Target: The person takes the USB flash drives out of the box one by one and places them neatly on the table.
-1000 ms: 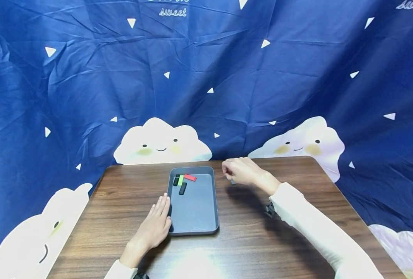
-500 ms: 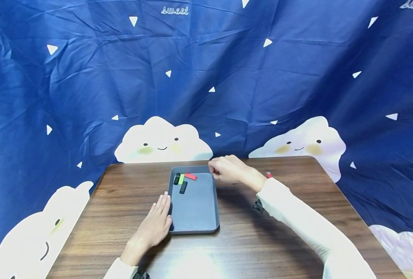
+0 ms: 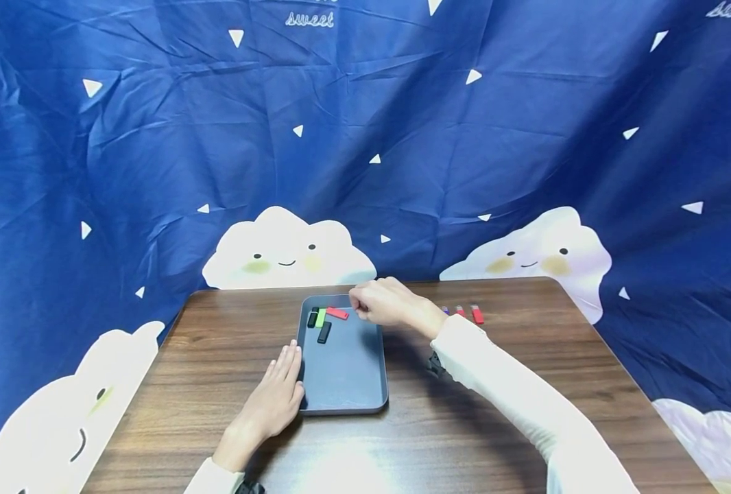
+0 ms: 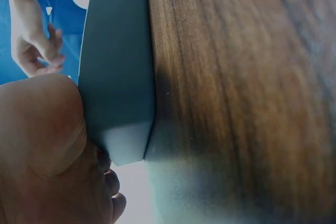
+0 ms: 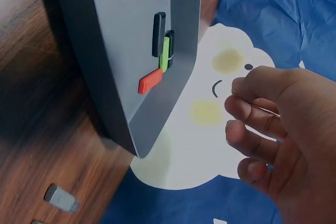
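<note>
A grey tray [image 3: 343,370] lies on the wooden table. Inside, toward its far left, are two black USB sticks [image 3: 324,333], a green USB stick [image 3: 320,318] and a red USB stick [image 3: 337,313]. Along the tray's left side rests my left hand [image 3: 273,398], fingers straight. My right hand [image 3: 384,302] hovers over the tray's far right corner. Its fingers [image 5: 252,140] are curled in the right wrist view; I cannot tell whether something is pinched between them.
Right of the tray, two red USB sticks [image 3: 477,314] and a blue-ended one [image 3: 445,311] lie on the table [image 3: 526,357], partly behind the right forearm. A grey USB stick [image 5: 61,198] lies beside the tray. Behind hangs a blue cloud-print curtain [image 3: 402,137].
My right hand has moved left from the table to above the tray's far right corner, uncovering sticks on the right. The left hand and the tray's contents stay put.
</note>
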Demonstrator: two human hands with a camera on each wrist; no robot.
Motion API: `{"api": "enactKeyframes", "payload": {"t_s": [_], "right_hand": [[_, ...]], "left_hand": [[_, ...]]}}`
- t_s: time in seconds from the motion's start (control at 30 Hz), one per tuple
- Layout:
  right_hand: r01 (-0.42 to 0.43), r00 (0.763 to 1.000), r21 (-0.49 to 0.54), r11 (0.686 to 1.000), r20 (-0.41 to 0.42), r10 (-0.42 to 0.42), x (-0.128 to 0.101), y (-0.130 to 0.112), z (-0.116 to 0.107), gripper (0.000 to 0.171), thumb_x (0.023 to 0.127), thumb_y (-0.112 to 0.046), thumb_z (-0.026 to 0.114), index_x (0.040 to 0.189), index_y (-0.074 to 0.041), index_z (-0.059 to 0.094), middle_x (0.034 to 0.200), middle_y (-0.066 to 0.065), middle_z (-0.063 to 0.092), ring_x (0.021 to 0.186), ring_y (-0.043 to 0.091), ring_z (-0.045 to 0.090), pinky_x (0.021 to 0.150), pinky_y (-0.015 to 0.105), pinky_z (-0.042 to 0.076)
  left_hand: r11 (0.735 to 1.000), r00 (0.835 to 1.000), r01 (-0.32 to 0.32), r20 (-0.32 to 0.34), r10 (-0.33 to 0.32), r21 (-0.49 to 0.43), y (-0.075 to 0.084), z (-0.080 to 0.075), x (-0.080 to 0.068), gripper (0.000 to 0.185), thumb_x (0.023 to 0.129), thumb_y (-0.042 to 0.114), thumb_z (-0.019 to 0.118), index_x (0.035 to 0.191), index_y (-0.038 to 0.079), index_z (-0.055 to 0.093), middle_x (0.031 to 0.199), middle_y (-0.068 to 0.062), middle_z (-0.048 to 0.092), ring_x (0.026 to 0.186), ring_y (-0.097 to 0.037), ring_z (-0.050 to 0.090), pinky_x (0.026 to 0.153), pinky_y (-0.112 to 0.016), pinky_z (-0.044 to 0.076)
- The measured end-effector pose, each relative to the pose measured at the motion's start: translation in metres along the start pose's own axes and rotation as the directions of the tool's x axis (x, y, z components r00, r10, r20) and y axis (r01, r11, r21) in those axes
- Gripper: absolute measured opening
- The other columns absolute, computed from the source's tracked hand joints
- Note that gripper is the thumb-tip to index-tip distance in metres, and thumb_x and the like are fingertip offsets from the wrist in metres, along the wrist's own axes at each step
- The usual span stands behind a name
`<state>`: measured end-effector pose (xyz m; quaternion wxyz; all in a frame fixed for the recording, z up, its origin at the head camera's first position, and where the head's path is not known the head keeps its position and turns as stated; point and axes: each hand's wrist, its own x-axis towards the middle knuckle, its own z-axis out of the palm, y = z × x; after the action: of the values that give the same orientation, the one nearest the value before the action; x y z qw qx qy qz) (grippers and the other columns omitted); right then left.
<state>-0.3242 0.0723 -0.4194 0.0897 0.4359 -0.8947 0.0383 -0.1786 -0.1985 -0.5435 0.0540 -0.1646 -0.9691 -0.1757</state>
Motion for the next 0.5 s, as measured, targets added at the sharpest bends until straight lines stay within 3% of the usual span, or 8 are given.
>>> {"api": "enactKeyframes", "payload": {"t_s": [0.4,0.5], "right_hand": [[-0.027,0.999,0.07,0.997,0.049,0.023,0.02,-0.008,0.015,0.01,0.093,-0.012,0.072,0.088,-0.02,0.07,0.083,-0.009,0.066,0.072,0.009,0.058,0.061,0.03,0.051],[-0.045,0.997,0.086,0.995,0.064,0.039,0.024,-0.008,0.02,0.01,0.093,-0.011,0.073,0.089,-0.02,0.071,0.084,-0.009,0.067,0.073,0.01,0.059,0.062,0.031,0.051]], "left_hand": [[0.999,1.0,-0.005,-0.014,0.006,0.036,-0.011,0.012,0.002,0.064,0.11,0.02,0.045,0.164,-0.009,0.028,0.175,-0.025,0.024,0.162,-0.042,0.027,0.13,-0.061,0.03],[1.0,1.0,-0.019,-0.025,0.019,-0.009,-0.008,0.008,0.002,0.064,0.109,0.018,0.046,0.163,-0.01,0.029,0.174,-0.027,0.026,0.16,-0.046,0.029,0.128,-0.065,0.031]]}}
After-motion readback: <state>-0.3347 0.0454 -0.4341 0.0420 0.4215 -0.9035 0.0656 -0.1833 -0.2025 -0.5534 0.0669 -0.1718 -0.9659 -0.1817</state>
